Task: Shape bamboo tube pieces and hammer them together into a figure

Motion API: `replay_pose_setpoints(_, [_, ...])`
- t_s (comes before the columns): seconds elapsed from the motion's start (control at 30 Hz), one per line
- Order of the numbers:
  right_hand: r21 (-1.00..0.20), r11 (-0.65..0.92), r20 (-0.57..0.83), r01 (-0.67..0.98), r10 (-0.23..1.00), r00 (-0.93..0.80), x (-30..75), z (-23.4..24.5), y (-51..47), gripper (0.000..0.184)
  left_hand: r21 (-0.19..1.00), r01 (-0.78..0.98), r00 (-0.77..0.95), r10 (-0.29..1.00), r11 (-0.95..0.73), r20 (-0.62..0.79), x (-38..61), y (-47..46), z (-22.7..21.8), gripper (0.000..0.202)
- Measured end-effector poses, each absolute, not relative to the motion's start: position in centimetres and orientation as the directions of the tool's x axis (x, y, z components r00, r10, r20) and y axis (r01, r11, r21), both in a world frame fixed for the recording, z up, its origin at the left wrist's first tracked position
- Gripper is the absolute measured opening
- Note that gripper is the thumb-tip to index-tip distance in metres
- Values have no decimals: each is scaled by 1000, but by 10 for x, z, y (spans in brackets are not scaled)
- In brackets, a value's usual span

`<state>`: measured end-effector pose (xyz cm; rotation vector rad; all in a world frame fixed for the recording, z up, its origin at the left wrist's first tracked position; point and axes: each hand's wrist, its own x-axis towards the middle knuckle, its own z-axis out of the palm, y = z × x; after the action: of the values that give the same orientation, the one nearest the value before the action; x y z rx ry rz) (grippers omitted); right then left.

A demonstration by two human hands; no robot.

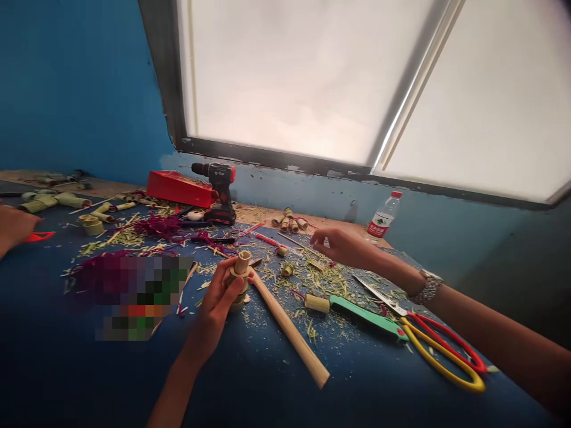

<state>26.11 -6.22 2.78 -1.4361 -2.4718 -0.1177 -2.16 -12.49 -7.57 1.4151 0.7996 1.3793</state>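
My left hand (219,297) is closed round a small stack of bamboo rings with a short bamboo tube (243,261) sticking up from it, held just above the blue table (250,380). My right hand (341,245) reaches out over the shavings toward the far side, fingers curled loosely; I cannot see anything in them. A small bamboo piece (281,251) lies just left of its fingertips. A long wooden stick (289,330) lies on the table under and to the right of my left hand.
A green-handled tool (366,315) and red-and-yellow scissors (439,351) lie at the right. A red cordless drill (220,193) and red case (178,188) stand at the back, a water bottle (383,217) by the wall. Bamboo tubes (53,201) and another person's hand (13,227) are at the left.
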Motion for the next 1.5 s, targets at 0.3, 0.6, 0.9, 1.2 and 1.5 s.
replay_pose_setpoints(0.3, [-45, 291, 101, 956, 953, -286, 287, -40, -41, 23, 919, -207, 119, 924, -335, 364, -18, -124, -77, 33])
replay_pose_setpoints(0.6, [-252, 331, 272, 909, 926, -262, 278, -7, -43, 27, 925, -188, 222, 903, -332, 369, -22, -130, -70, 28])
replay_pose_setpoints(0.9, [-638, 625, 439, 451, 775, -454, 208, 36, -94, 21, 939, -155, 258, 905, -307, 338, -25, -130, -72, 30])
replay_pose_setpoints(1.2, [-719, 688, 530, 95, 632, -565, 152, 38, -106, 13, 926, -242, 250, 903, -290, 348, -25, -129, -77, 30])
replay_pose_setpoints(1.5, [-564, 798, 569, 211, 561, -602, 153, 34, -101, 18, 919, -291, 264, 901, -266, 345, -27, -133, -71, 27])
